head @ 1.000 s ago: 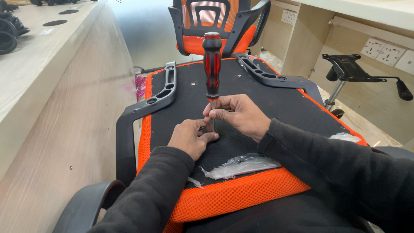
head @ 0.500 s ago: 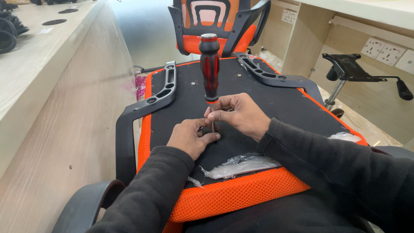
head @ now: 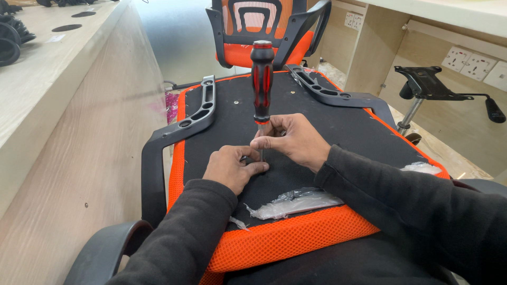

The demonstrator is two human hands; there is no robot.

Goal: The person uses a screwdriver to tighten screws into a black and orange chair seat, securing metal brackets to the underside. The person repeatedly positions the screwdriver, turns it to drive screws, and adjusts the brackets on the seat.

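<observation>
Head view, looking down: we see an upturned chair seat point(head: 338, 126), its black underside facing up with an orange mesh edge along the near side, filling the centre of the frame. One screwdriver point(head: 262, 84) with a red-and-black handle stands upright on the seat's middle, handle toward 12 o'clock, its thin shaft running down between the two hands. The right hand point(head: 296, 140) comes in from 4 o'clock in a dark sleeve; its fingers are pinched closed around the shaft just below the handle. The left hand point(head: 232, 168) comes in from 7 o'clock, curled palm-down on the seat, its thumb and fingertips closed around the lower shaft where the tip meets the seat; what lies under the tip we cannot tell.

We count two black armrests point(head: 182, 132): one along the seat's 9 o'clock edge, one running toward 2 o'clock. Two scraps of clear plastic wrap point(head: 296, 203) lie on the seat, one at 6 o'clock of the hands, one at the 4 o'clock edge. One orange-and-black chair back point(head: 264, 26) stands at 12 o'clock. One black seat mechanism on a post point(head: 428, 87) stands at 2 o'clock. A pale wooden desk point(head: 58, 116) flanks the 9 o'clock side.
</observation>
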